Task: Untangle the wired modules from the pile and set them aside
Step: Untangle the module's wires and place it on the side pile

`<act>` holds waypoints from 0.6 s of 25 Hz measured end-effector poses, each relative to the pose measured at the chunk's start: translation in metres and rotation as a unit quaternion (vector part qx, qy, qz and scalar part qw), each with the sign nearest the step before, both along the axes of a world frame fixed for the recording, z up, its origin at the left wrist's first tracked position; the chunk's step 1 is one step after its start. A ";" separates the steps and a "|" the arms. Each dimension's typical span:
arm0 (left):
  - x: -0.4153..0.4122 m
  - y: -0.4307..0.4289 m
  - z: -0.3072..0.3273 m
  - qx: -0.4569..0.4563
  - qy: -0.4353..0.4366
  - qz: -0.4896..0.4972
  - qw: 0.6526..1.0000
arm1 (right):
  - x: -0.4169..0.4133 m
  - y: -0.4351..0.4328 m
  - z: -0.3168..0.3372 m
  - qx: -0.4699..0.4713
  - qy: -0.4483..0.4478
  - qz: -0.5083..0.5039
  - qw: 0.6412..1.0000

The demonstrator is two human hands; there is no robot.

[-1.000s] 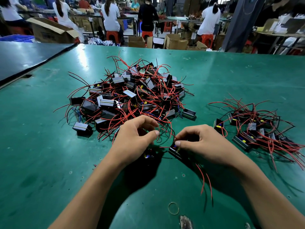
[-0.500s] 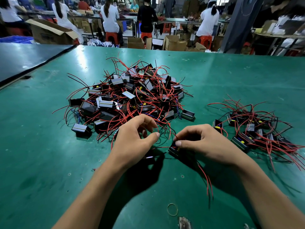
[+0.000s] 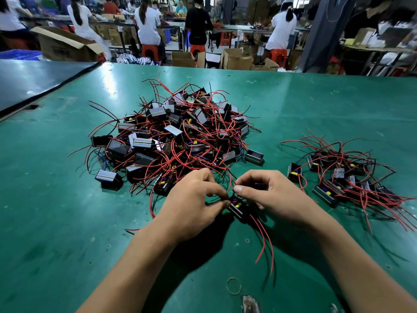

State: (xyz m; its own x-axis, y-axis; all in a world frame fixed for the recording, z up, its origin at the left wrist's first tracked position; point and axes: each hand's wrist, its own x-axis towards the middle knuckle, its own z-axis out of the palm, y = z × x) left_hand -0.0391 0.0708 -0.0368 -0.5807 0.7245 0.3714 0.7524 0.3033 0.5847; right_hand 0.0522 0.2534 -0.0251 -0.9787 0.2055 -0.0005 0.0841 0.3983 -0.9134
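Seemingly early: a small sorted heap lies at 3 o'clock, the far bigger pile at 12 is tangled, and the left hand and right hand, nearly touching, pinch one module mid-desk.

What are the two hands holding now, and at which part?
One small black rectangular module with red wires: the left hand pinches its left end, the right hand grips its right side.

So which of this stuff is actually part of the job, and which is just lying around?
Job: tangled pile; held module, gripped by left hand and right hand; set-aside pile.
Lying about: rubber band; cardboard boxes beyond the table.
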 end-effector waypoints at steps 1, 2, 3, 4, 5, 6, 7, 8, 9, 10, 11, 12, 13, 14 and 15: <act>0.000 0.000 -0.001 -0.001 0.000 -0.003 1.000 | 0.000 0.002 0.000 0.015 0.000 -0.002 1.000; 0.000 -0.001 -0.001 0.007 -0.003 -0.004 1.000 | 0.001 0.004 0.000 0.021 0.000 -0.006 1.000; -0.001 -0.001 -0.001 0.022 -0.008 -0.002 1.000 | 0.001 0.006 0.000 0.025 0.000 -0.011 1.000; -0.002 -0.002 -0.001 0.035 -0.009 0.004 0.999 | 0.001 0.008 0.000 0.030 -0.001 -0.019 0.999; -0.003 -0.003 0.000 0.043 -0.005 0.012 0.999 | 0.000 0.008 -0.001 0.034 -0.003 -0.027 0.999; -0.003 -0.003 0.000 0.047 -0.001 0.018 0.999 | 0.000 0.008 -0.002 0.027 -0.004 -0.036 0.999; -0.003 -0.003 0.001 0.051 -0.004 0.021 0.998 | -0.001 0.008 -0.003 0.007 -0.006 -0.045 0.999; -0.003 -0.002 0.000 0.057 -0.018 0.020 0.998 | -0.002 0.007 -0.004 -0.022 -0.011 -0.054 0.998; -0.003 -0.002 0.000 0.065 -0.034 0.017 0.997 | -0.003 0.006 -0.004 -0.054 -0.018 -0.063 0.996; -0.004 -0.001 -0.001 0.070 -0.050 0.016 0.996 | -0.004 0.005 -0.004 -0.085 -0.030 -0.070 0.993; -0.004 -0.001 -0.002 0.067 -0.061 0.016 0.996 | -0.004 0.005 -0.003 -0.115 -0.041 -0.073 0.990; -0.004 -0.002 -0.003 0.056 -0.067 0.013 0.996 | -0.004 0.005 -0.002 -0.140 -0.049 -0.074 0.986; -0.003 -0.002 -0.004 0.040 -0.066 0.008 0.997 | -0.004 0.005 -0.001 -0.159 -0.055 -0.073 0.983; -0.002 -0.002 -0.004 0.024 -0.055 0.002 0.998 | -0.004 0.005 0.000 -0.171 -0.057 -0.071 0.981; -0.001 -0.001 -0.004 0.011 -0.038 -0.004 0.999 | -0.004 0.005 0.000 -0.177 -0.057 -0.067 0.980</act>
